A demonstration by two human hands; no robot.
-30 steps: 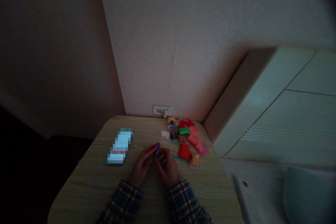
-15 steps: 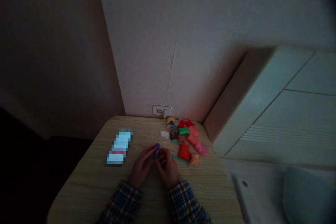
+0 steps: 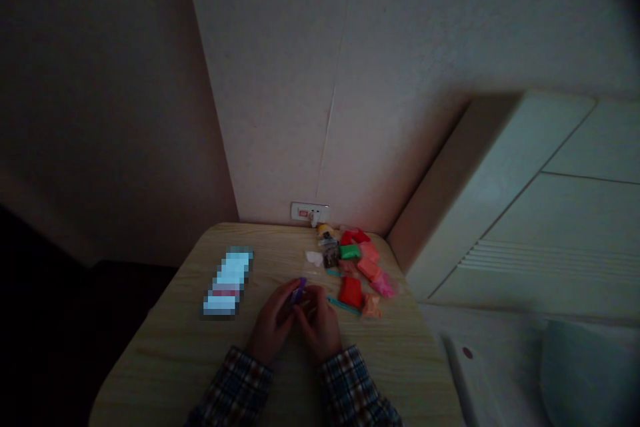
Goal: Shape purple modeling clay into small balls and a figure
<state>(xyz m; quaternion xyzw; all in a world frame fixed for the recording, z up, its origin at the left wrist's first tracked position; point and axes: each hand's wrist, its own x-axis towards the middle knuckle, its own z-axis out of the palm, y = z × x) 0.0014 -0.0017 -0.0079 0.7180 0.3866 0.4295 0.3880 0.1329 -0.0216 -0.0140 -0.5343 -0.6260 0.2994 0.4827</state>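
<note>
Between my two hands is a small purple object [image 3: 299, 291], perhaps a packet like those lying nearby; its lower part is hidden by my fingers. My left hand [image 3: 271, 321] is closed on its left side, with the thumb toward the middle. On the other side my right hand [image 3: 321, 325] has its fingers bent inward and pinched at the purple object. Just right of my right hand lie a teal stick tool [image 3: 344, 305] and a red packet [image 3: 351, 292], both on the table, untouched.
A phone with a lit, blurred screen [image 3: 227, 283] lies on the wooden table [image 3: 165, 363] at left. Several coloured packets, including a green packet [image 3: 349, 251] and a pink packet [image 3: 384, 284], cluster at back right. A wall socket [image 3: 310, 212] holds a plug. A cream headboard [image 3: 500, 213] stands right.
The purple object has tilted to the right between my hands and sits slightly lower. My left fingers have curled in more around it. The things on the table have stayed put.
</note>
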